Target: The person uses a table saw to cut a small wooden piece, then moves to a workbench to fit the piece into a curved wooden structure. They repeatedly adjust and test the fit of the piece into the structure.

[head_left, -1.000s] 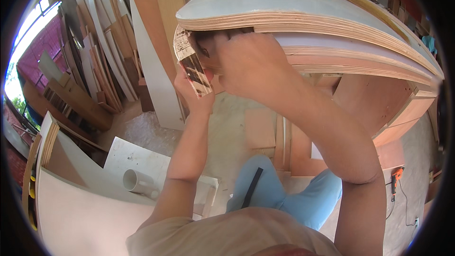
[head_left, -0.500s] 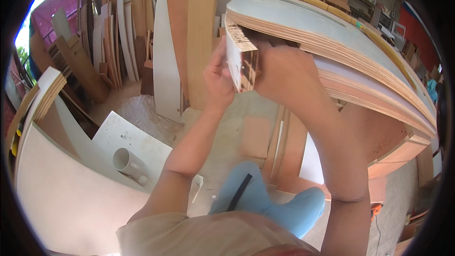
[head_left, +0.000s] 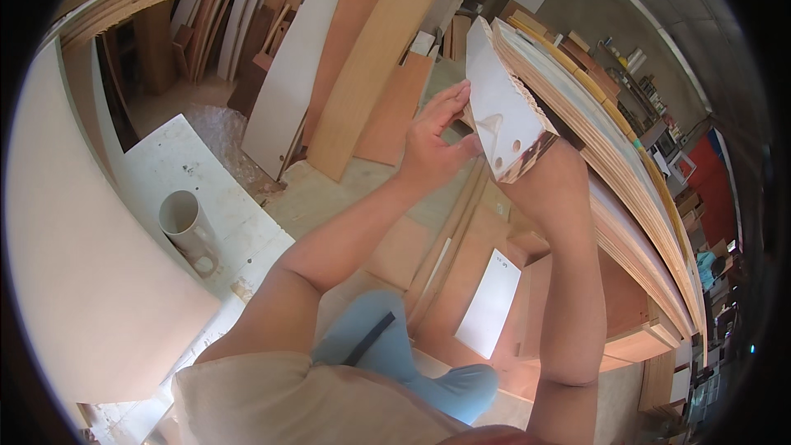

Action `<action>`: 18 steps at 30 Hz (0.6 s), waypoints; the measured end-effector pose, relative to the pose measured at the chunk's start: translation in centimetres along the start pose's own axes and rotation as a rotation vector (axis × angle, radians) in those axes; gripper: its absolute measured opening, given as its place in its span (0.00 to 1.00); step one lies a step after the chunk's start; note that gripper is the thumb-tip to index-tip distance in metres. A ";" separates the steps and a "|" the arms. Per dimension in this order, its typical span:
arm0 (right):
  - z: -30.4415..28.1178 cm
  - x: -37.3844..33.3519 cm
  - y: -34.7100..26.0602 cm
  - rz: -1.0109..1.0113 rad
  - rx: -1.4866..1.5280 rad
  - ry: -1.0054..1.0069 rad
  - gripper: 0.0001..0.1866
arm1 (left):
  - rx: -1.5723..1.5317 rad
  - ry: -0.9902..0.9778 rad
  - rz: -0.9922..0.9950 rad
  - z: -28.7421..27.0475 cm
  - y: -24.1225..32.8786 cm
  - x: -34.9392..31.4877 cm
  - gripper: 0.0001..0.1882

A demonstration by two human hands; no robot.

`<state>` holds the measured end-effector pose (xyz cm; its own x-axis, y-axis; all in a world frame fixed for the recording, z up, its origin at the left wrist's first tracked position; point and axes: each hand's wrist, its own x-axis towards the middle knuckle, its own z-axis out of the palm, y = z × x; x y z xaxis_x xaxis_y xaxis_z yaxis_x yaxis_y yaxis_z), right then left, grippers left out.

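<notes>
A white-faced plywood piece (head_left: 503,115) stands tilted in front of me, with layered, rough edges and two small holes near its lower end. My left hand (head_left: 437,140) is beside its left edge, fingers stretched and thumb apart, the tips at the edge. Behind the piece's lower right side is my right hand (head_left: 548,185), bent at the wrist and closed against it; its fingers are mostly hidden. Just right of the piece, curved plywood panels (head_left: 610,128) lie stacked with their layered edges toward me.
A wooden box frame (head_left: 634,321) is under the stack. At left, a large curved pale panel (head_left: 91,231) stands near a white board (head_left: 152,161) bearing a grey pipe section (head_left: 185,227). Tall boards (head_left: 371,58) lean at the back. A white sheet (head_left: 490,301) lies low ahead.
My view has turned and tilted, so the stack appears farther right. The plywood piece now shows its white face and holes. My left hand's fingers have spread at its edge.
</notes>
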<state>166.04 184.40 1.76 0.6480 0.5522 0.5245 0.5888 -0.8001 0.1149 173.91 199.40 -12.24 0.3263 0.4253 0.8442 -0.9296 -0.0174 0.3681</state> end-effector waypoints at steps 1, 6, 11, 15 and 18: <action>-0.1 0.0 0.0 -0.025 0.013 0.000 0.18 | 0.044 0.000 0.038 -0.1 -0.2 0.0 0.38; -0.8 0.3 -0.3 0.013 0.031 -0.027 0.18 | 0.144 -0.083 0.148 -1.8 -1.1 1.2 0.33; -0.3 -0.3 2.2 -0.038 0.095 -0.005 0.24 | 0.126 -0.080 -0.088 -0.1 1.2 0.6 0.28; -1.1 -0.6 2.0 -0.007 0.141 -0.051 0.32 | 0.114 -0.063 -0.096 -1.8 0.9 0.4 0.22; -1.0 -0.8 2.0 -0.003 0.186 -0.013 0.32 | -0.112 0.051 -0.321 -4.1 -1.3 0.3 0.18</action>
<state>166.25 182.13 2.39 0.6516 0.5583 0.5135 0.6691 -0.7420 -0.0423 174.54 203.29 -14.06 0.5987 0.4373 0.6711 -0.7951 0.2227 0.5641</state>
